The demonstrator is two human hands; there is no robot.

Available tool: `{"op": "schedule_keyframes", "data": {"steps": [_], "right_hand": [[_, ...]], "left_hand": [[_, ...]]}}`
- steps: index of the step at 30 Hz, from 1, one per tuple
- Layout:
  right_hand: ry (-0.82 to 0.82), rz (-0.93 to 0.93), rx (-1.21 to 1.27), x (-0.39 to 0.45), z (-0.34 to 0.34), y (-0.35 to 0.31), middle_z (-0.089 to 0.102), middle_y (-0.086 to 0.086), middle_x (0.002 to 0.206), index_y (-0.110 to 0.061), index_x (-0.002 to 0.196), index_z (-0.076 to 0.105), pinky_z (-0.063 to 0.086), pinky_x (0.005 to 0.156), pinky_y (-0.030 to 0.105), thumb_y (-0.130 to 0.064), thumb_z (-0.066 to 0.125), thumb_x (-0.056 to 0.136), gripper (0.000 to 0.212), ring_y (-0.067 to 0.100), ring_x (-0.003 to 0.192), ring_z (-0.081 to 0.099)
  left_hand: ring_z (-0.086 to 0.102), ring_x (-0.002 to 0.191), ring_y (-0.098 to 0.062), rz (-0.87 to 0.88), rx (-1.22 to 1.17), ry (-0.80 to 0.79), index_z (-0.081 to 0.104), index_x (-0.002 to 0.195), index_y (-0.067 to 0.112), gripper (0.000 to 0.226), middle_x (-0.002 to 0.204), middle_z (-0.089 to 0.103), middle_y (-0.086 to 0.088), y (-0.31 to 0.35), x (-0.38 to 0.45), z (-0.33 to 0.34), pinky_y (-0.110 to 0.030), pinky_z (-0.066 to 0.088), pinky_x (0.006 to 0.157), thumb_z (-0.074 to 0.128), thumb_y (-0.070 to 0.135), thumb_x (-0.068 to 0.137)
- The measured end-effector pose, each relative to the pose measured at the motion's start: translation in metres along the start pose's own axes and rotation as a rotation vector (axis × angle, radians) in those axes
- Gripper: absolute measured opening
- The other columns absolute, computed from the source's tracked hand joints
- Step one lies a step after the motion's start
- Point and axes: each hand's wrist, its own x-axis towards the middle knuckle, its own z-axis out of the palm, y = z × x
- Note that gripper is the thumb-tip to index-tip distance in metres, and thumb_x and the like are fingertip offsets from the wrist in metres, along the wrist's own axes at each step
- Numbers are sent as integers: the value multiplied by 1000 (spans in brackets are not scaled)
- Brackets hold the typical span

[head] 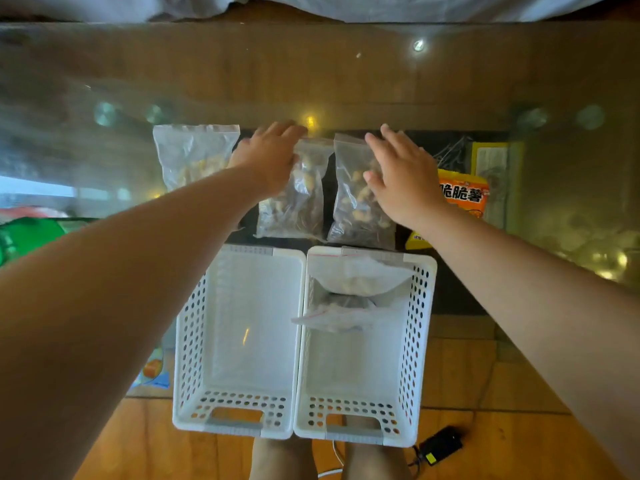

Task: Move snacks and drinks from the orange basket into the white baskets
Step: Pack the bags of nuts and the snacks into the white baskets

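Two white perforated baskets stand side by side at the glass table's near edge. The left basket [194, 341] holds nothing; the right basket [420, 323] holds two clear snack bags [356, 282]. Beyond them lie three clear zip bags of nuts: a left bag [194, 157], a middle bag [298, 202] and a right bag [356, 202]. My left hand [270, 157] rests on the upper left of the middle bag, its fingertips reaching past the bag's top. My right hand [401, 174] lies with straight, spread fingers on the right bag. No orange basket is in view.
An orange snack packet [464, 194] with a yellow pack under it lies right of my right hand. Green packaging [31, 237] shows at the left edge. A black adapter [440, 445] and my legs show through the glass on the wooden floor.
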Motion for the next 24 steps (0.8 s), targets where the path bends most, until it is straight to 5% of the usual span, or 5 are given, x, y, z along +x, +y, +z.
{"op": "schedule_keyframes", "data": {"steps": [4,8,14,18,24], "right_hand": [[-60,8,-26,27,1,13,26,8,153,-18,145,24,14,114,50,-21,38,97,50,28,143,17],[108,-5,21,31,-2,8,62,7,119,-17,130,49,31,98,39,-20,48,93,37,28,115,52],[16,31,179,25,-14,-2,64,7,80,-6,88,69,42,71,29,-25,59,86,21,26,81,62],[34,29,311,-4,-30,-10,66,3,78,-11,84,72,42,62,22,-25,66,82,15,14,71,59],[30,82,454,-57,-50,-22,58,-16,66,-20,82,71,36,54,11,-29,77,70,16,-4,64,54]], "left_hand": [[29,140,-28,11,164,-44,28,145,23,64,153,29,-3,-7,22,2,-48,27,110,47,-3,90],[43,129,-31,17,251,24,37,139,19,62,136,50,-10,-6,30,-4,-42,25,110,47,-9,85],[48,122,-32,-61,254,-82,53,129,13,47,128,53,-12,-4,26,-18,-43,31,106,49,-6,86],[59,106,-33,-127,22,-65,62,115,11,25,114,62,-13,0,5,-34,-40,47,91,56,13,91],[61,84,-15,-67,-189,-105,75,88,18,21,88,70,1,11,-47,-67,-31,48,89,80,26,69]]}}
